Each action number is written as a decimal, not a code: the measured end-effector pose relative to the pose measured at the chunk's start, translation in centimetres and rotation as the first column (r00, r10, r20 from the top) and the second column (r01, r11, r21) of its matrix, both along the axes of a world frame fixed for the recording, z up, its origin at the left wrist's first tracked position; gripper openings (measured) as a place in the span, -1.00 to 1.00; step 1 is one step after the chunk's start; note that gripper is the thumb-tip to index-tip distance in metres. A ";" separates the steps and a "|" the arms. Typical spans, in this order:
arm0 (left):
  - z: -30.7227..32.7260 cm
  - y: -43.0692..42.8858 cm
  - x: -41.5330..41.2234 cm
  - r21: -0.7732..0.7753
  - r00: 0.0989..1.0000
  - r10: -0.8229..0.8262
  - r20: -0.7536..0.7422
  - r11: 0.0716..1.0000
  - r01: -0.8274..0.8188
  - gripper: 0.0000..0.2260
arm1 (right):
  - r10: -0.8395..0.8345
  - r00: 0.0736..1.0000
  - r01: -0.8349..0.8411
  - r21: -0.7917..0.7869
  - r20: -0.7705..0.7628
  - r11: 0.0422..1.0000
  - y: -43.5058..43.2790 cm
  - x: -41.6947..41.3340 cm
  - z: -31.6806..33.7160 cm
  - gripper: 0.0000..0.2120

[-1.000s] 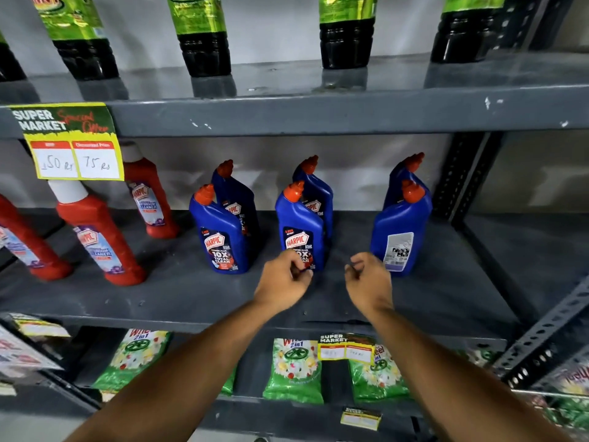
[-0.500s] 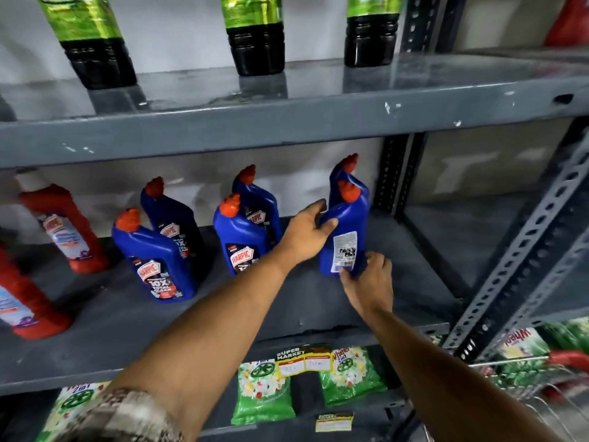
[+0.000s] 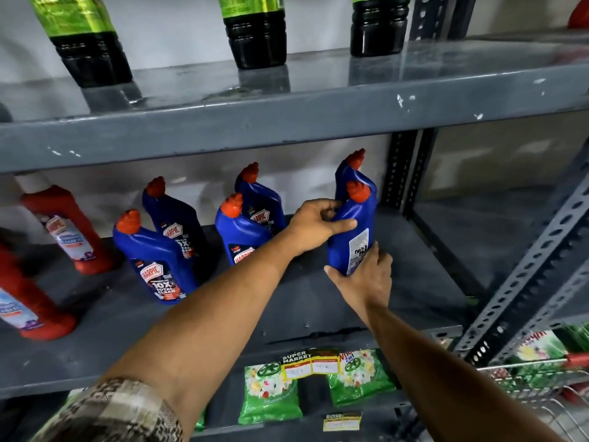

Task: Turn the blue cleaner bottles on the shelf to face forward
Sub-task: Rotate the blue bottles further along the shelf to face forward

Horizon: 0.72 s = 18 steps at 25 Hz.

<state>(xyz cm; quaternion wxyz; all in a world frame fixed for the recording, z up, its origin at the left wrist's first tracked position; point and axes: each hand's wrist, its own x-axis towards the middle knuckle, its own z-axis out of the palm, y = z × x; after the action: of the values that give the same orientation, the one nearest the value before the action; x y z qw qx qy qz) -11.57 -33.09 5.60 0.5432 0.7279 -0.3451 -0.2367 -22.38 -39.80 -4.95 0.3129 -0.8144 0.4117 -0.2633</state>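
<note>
Glossy blue plastic bottle (image 3: 353, 231) on a painted grey metal shelf (image 3: 414, 282) (chipped, scuffed, dull sheen).

Single head view, close, looking forward and down at shelf (image 3: 287, 129).

Three dark bottles with green labels (image 3: 255, 30) standing on the top shelf, red bottles (image 3: 68, 231) standing at the left, green packets (image 3: 269, 397) lying on the bottom shelf, a yellow price tag (image 3: 310, 365) hanging above them
</note>
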 end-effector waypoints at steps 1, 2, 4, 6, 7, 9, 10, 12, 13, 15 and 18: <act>0.2 -0.1 0.1 -0.001 1.000 0.000 -0.014 1.000 0.000 -0.62 | 0.024 0.999 -0.024 -0.005 0.029 1.000 0.0 -0.1 -0.1 0.09; 0.5 -0.2 0.1 -0.004 1.000 -0.003 -0.029 1.000 0.003 -0.68 | 0.057 0.997 -0.057 -0.009 0.058 0.998 0.1 -0.1 -0.1 0.05; 1.1 -0.3 0.5 -0.001 0.998 -0.008 -0.058 1.000 0.008 -0.75 | 0.126 0.986 -0.126 -0.011 0.108 0.992 0.3 -0.1 -0.2 -0.05; 1.6 -0.6 0.8 0.048 0.998 -0.039 -0.056 0.998 0.042 -0.69 | 0.157 0.980 -0.155 -0.023 0.121 0.988 0.2 0.1 -0.3 -0.14; 1.8 -0.7 0.8 0.082 0.998 -0.062 -0.028 0.995 0.064 -0.66 | 0.161 0.981 -0.158 -0.035 0.110 0.987 -0.1 0.2 -0.3 -0.18; 2.2 -0.9 1.0 0.113 0.996 -0.068 0.056 0.992 0.061 -0.61 | 0.165 0.981 -0.162 -0.033 0.100 0.986 -0.6 0.3 0.0 -0.32; 2.4 -1.0 1.1 0.094 0.994 -0.061 0.087 0.994 0.053 -0.60 | 0.162 0.980 -0.163 -0.002 0.117 0.987 -0.9 0.1 0.2 -0.40; 2.6 -1.0 1.4 0.046 0.992 -0.074 0.098 0.997 0.070 -0.57 | 0.144 0.975 -0.167 0.129 0.169 0.977 -1.5 -0.5 0.8 -0.51; 2.7 -1.0 1.6 0.040 0.991 -0.096 0.090 0.995 0.092 -0.56 | 0.140 0.973 -0.174 0.189 0.181 0.966 -1.9 -0.8 1.1 -0.51; 2.7 -1.0 1.7 0.051 0.986 -0.138 0.090 0.990 0.133 -0.57 | 0.165 0.966 -0.216 0.269 0.201 0.939 -3.0 -1.3 1.5 -0.50; 2.4 -1.0 1.7 0.072 0.972 -0.187 0.145 0.981 0.179 -0.60 | 0.215 0.946 -0.284 0.300 0.242 0.911 -4.4 -1.6 1.9 -0.45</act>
<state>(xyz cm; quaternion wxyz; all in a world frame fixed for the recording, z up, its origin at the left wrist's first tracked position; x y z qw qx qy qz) -9.83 -34.12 8.05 0.4699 0.7243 -0.4438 -0.2400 -23.93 -44.22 -3.02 0.5166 -0.7650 0.3079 -0.2302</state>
